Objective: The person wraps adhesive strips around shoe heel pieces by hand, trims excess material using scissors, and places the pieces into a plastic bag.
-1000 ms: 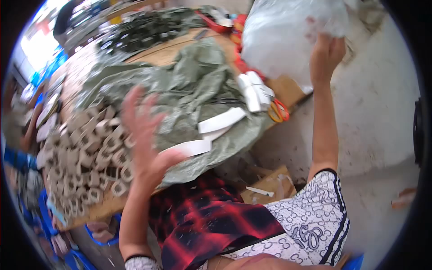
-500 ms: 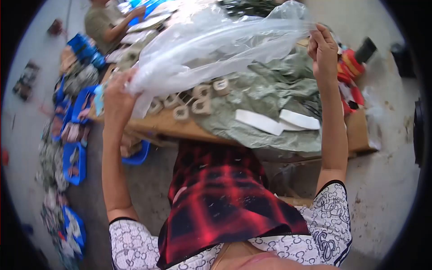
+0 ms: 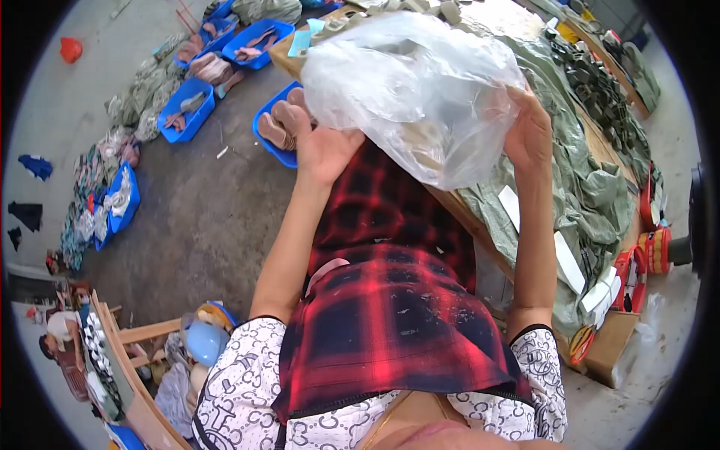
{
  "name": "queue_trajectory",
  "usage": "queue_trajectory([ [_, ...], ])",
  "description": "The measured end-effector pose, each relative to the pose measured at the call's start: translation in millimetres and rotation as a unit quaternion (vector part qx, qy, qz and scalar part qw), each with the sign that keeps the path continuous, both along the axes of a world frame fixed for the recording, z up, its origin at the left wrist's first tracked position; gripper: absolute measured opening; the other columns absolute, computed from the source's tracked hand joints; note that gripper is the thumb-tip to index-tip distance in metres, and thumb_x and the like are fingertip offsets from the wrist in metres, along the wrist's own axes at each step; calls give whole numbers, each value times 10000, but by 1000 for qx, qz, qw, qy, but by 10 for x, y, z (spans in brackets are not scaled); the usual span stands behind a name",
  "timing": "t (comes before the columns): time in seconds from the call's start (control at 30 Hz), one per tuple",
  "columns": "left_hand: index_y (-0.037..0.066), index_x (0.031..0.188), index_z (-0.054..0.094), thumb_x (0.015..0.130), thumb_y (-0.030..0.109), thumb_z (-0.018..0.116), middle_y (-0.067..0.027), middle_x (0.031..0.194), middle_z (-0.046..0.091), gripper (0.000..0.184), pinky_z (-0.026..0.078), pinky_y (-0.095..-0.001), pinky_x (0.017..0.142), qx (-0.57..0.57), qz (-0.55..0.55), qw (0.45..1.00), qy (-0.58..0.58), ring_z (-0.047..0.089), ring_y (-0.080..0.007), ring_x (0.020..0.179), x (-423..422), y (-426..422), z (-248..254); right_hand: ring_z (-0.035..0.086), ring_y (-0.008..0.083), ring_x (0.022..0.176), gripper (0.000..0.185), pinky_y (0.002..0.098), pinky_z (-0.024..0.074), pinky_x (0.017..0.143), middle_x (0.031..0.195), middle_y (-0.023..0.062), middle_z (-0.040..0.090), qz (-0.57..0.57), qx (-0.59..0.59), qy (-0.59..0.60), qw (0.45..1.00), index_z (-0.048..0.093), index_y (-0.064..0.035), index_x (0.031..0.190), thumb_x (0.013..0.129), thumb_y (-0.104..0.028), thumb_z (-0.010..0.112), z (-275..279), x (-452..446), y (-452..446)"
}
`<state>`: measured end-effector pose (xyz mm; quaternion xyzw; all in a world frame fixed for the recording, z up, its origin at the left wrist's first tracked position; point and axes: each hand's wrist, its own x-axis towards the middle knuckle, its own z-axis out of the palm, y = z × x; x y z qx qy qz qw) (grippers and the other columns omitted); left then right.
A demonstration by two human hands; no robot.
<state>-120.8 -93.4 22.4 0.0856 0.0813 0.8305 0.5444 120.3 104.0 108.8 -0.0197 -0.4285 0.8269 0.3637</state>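
A clear plastic bag [image 3: 412,82] is spread between my two hands, over the table's near edge and the top of the apron. My left hand [image 3: 327,150] is at the bag's lower left edge, palm up, with its thumb against the plastic; some of its fingers are hidden by the bag. My right hand [image 3: 529,129] grips the bag's right edge between thumb and fingers. Beneath the bag's right side lies a green plastic sheet [image 3: 600,202] with white strips [image 3: 568,262] on it.
Blue baskets [image 3: 184,109] with pieces in them stand on the floor at the left, one [image 3: 276,127] beside my left hand. Orange-handled scissors [image 3: 581,343] lie at the table's right corner by a cardboard box [image 3: 611,349]. A person [image 3: 64,330] is at the far lower left.
The view has turned left. My left hand, open and empty a second ago, came to the bag; the bag, stretched wide half a second ago, now hangs lower and looser, with my hands closer together.
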Motion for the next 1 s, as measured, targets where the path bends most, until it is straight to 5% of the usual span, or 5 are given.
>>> queue_trajectory([
  [0.27, 30, 1153, 590, 935, 188, 585, -41, 1130, 650, 269, 506, -300, 783, -261, 122, 939, 188, 630, -192, 978, -104, -220, 281, 639, 148, 918, 325, 325, 542, 708, 1066, 54, 657, -44, -42, -168, 984, 582, -35, 1184, 891, -165, 641, -441, -139, -80],
  [0.43, 67, 834, 613, 782, 99, 627, -139, 729, 663, 62, 491, -375, 620, -522, 400, 343, 670, 655, -282, 673, -784, -1052, -108, 593, 129, 735, 179, 241, 494, 599, 919, 24, 622, -269, -128, -181, 937, 597, -73, 1089, 936, -163, 582, -535, 8, -17],
  [0.57, 86, 880, 611, 803, 167, 628, -118, 711, 671, 113, 489, -391, 635, -645, 389, 277, 596, 656, -308, 658, -1071, -1898, -394, 467, 21, 578, 104, 194, 378, 489, 803, -24, 580, -250, -18, -217, 943, 557, -68, 1010, 986, -159, 513, -772, -128, -170],
  [0.7, 52, 999, 605, 899, 479, 593, -127, 1132, 673, 439, 492, -471, 811, -540, 356, 750, 139, 619, -253, 1071, -1169, -2379, -837, 446, 56, 513, 170, 228, 349, 452, 692, -39, 534, -120, 103, -309, 938, 551, -69, 982, 988, -236, 520, -1152, -183, -272],
  [1.0, 110, 1478, 269, 837, 729, 516, -213, 1387, 467, 925, 451, -545, 993, -446, 193, 873, 34, 519, -372, 1232, 735, -2022, -502, 473, 97, 485, 427, 239, 381, 455, 693, 62, 633, -46, 129, -381, 915, 575, -8, 1133, 1020, -381, 399, -749, -354, -861],
])
